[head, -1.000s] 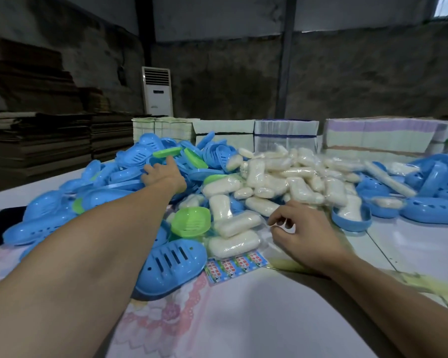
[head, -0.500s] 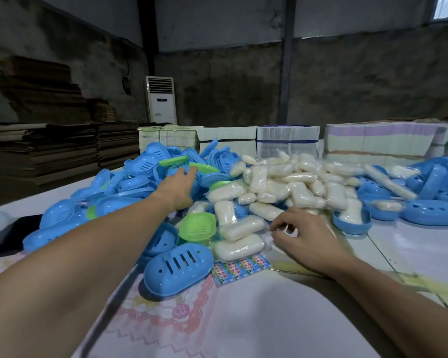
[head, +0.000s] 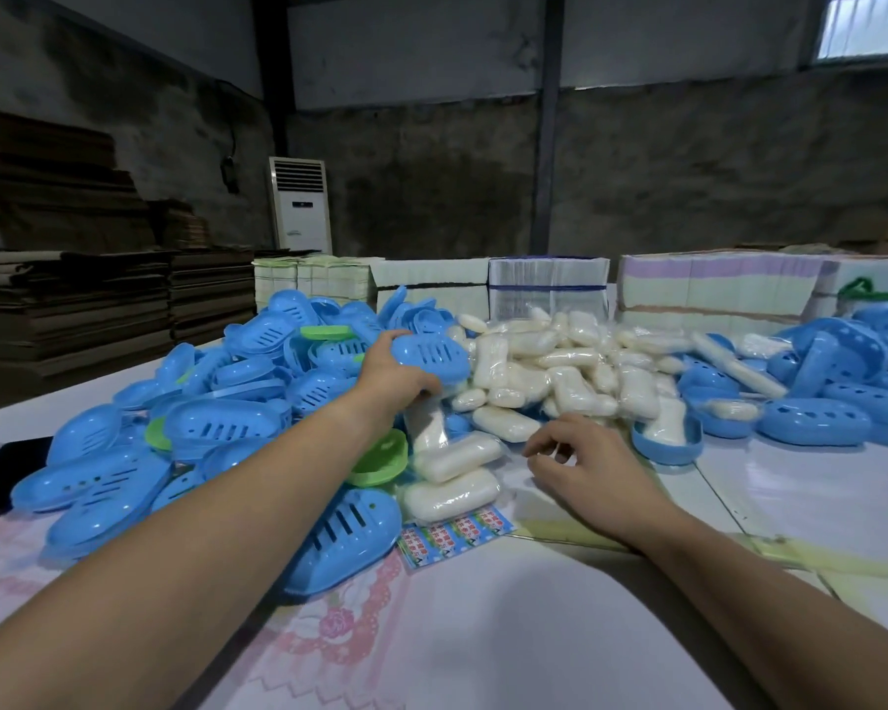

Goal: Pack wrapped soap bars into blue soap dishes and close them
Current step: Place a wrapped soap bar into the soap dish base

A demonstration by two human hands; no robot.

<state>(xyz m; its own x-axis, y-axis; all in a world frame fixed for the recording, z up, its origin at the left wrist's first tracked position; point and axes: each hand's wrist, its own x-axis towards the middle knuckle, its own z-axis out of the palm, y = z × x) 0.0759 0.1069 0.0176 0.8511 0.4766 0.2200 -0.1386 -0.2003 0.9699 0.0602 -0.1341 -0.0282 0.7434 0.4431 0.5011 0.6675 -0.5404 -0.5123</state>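
Observation:
My left hand (head: 388, 374) grips a blue slotted soap dish lid (head: 434, 357), lifted over the boundary between the blue pile and the soaps. A big heap of blue dish parts (head: 226, 402) covers the left of the table. Wrapped white soap bars (head: 549, 366) are piled in the middle, with two bars (head: 452, 474) lying nearest me. My right hand (head: 585, 466) rests on the table in front of the soaps, fingers loosely curled, holding nothing. An open blue dish bottom with a soap in it (head: 667, 438) sits just right of that hand.
Green dish parts (head: 380, 461) lie among the blue ones. More blue dishes (head: 816, 397) are heaped at the right. A sticker strip (head: 455, 535) lies near the front soaps. Stacks of flat packaging (head: 549, 284) line the table's far edge. A dark phone (head: 1, 463) lies at far left.
My left hand has pulled back from the blue pile toward the right, now holding a blue slotted lid. My right hand has stayed nearly still.

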